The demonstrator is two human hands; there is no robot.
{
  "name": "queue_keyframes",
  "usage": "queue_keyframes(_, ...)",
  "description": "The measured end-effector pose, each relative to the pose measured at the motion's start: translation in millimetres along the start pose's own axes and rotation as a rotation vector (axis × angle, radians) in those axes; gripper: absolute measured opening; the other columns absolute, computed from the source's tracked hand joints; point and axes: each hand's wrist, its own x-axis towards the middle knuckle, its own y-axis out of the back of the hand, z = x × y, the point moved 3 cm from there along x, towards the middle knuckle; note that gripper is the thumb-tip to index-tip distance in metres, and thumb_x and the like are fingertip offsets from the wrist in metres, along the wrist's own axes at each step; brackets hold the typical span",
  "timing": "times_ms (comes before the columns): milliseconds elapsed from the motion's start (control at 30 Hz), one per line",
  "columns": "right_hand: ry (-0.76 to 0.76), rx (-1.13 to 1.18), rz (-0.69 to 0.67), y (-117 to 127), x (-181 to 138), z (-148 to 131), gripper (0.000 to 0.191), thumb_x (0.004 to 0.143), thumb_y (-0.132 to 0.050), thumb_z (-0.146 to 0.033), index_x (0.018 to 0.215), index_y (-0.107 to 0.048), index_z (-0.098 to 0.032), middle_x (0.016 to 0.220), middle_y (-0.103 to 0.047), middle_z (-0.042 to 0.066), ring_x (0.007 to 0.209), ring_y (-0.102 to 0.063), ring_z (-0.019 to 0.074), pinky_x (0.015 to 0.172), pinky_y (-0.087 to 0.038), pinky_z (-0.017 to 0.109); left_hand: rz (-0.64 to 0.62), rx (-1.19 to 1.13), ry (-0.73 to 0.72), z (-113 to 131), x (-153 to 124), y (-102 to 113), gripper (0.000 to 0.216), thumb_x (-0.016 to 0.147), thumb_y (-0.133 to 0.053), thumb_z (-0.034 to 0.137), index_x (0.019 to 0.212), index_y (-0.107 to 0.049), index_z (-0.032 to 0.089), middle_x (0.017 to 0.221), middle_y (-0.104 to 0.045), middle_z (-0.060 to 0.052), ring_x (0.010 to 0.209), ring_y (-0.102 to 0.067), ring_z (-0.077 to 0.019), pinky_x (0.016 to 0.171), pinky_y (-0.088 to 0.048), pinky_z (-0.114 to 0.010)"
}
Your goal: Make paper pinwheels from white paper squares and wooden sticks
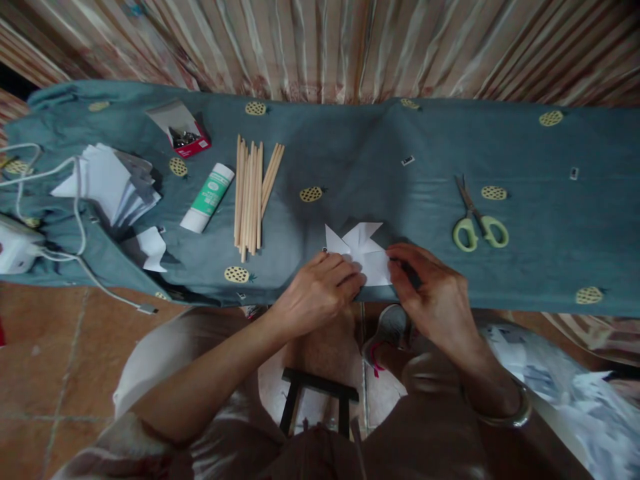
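Note:
A white paper pinwheel [367, 260], with pointed folded blades, lies at the front edge of the cloth-covered table. My left hand [320, 290] has its fingers closed on the pinwheel's left side; the fingertips are partly hidden. On the opposite side, my right hand [435, 283] pinches the right edge between thumb and fingers. To the left lie several thin wooden sticks [247, 197] and a green and white glue stick [207, 198]. Green-handled scissors [473, 217] rest to the right, beyond my right hand.
A small red box [193, 143] stands open with metal pieces inside. Farther left are a pile of white folded paper [107, 183], a loose paper piece [153, 248], and white cables [77, 207] running to a white device [17, 247]. A pleated curtain [320, 50] hangs behind.

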Motion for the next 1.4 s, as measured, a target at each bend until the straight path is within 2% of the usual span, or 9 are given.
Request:
queue_keyframes(133,0.004,0.092,-0.023,5.9,0.8,5.8,0.027,0.087,-0.048,-0.016,0.103,-0.068,-0.023,0.108,-0.071,0.007,0.101,-0.068,0.0239,0.089,-0.055,0.042,0.008,0.023,-0.017,0.5,-2.5,1.0,0.013,0.092,-0.054,0.016,0.099,-0.064,0.012,0.099,-0.069,-0.008,0.089,-0.062,-0.0166,0.076,-0.050,-0.029)
queue_keyframes(267,0.056,0.225,-0.130,10.6,1.5,13.9,0.033,0.085,-0.047,-0.012,0.101,-0.071,-0.028,0.121,-0.066,0.003,0.115,-0.060,0.0242,0.096,-0.051,0.048,0.013,0.046,-0.016,1.3,-4.2,2.6,0.015,0.093,-0.051,0.014,0.099,-0.064,0.011,0.093,-0.069,-0.009,0.086,-0.063,-0.0165,0.073,-0.051,-0.029)
queue_keyframes(500,0.056,0.317,-0.198,7.5,-0.9,15.7,0.014,0.080,-0.069,-0.026,0.093,-0.074,-0.030,0.129,-0.061,0.003,0.118,-0.056,0.0261,0.098,-0.048,0.050,0.028,0.025,-0.032,4.5,-5.6,4.7,0.012,0.092,-0.053,0.014,0.095,-0.064,0.011,0.093,-0.069,-0.008,0.083,-0.063,-0.0161,0.072,-0.052,-0.029)
queue_keyframes(633,0.053,0.362,-0.181,5.1,-0.3,11.7,0.006,0.081,-0.069,-0.030,0.085,-0.074,-0.029,0.128,-0.062,0.003,0.119,-0.056,0.0258,0.099,-0.047,0.050,-0.010,0.013,-0.025,5.9,-5.9,4.3,0.014,0.092,-0.051,0.014,0.096,-0.064,0.012,0.095,-0.069,-0.009,0.085,-0.062,-0.0160,0.073,-0.051,-0.029)
queue_keyframes(767,0.050,0.303,-0.195,0.7,0.5,7.6,0.006,0.082,-0.067,-0.026,0.079,-0.072,-0.025,0.132,-0.060,0.004,0.120,-0.055,0.0268,0.101,-0.043,0.052,-0.040,-0.002,-0.019,6.4,-5.3,4.0,0.015,0.093,-0.050,0.015,0.095,-0.064,0.012,0.096,-0.068,-0.009,0.086,-0.062,-0.0167,0.074,-0.051,-0.029)
queue_keyframes(867,0.031,0.256,-0.162,-4.1,0.8,5.3,0.007,0.082,-0.065,-0.022,0.078,-0.070,-0.023,0.132,-0.059,0.006,0.118,-0.056,0.0268,0.100,-0.044,0.049,-0.044,-0.019,-0.005,6.3,-5.6,2.6,0.015,0.093,-0.050,0.016,0.098,-0.064,0.011,0.095,-0.068,-0.009,0.087,-0.062,-0.0172,0.075,-0.052,-0.030)
queue_keyframes(1067,0.002,0.195,-0.031,-12.2,0.1,0.4,0.008,0.082,-0.061,-0.020,0.076,-0.067,-0.022,0.123,-0.063,0.009,0.115,-0.058,0.0271,0.100,-0.044,0.051,-0.030,-0.065,-0.021,8.0,-6.0,0.9,0.025,0.095,-0.045,0.014,0.117,-0.057,0.010,0.095,-0.068,-0.008,0.087,-0.061,-0.0166,0.076,-0.053,-0.030)
queue_keyframes(1400,0.023,0.108,0.035,-16.1,-1.1,-8.1,0.009,0.082,-0.061,-0.016,0.075,-0.065,-0.019,0.117,-0.066,0.015,0.110,-0.061,0.0297,0.095,-0.046,0.049,-0.004,-0.107,-0.034,9.5,-1.1,6.2,0.020,0.094,-0.047,0.013,0.096,-0.066,0.008,0.095,-0.069,-0.010,0.088,-0.060,-0.0199,0.076,-0.055,-0.030)
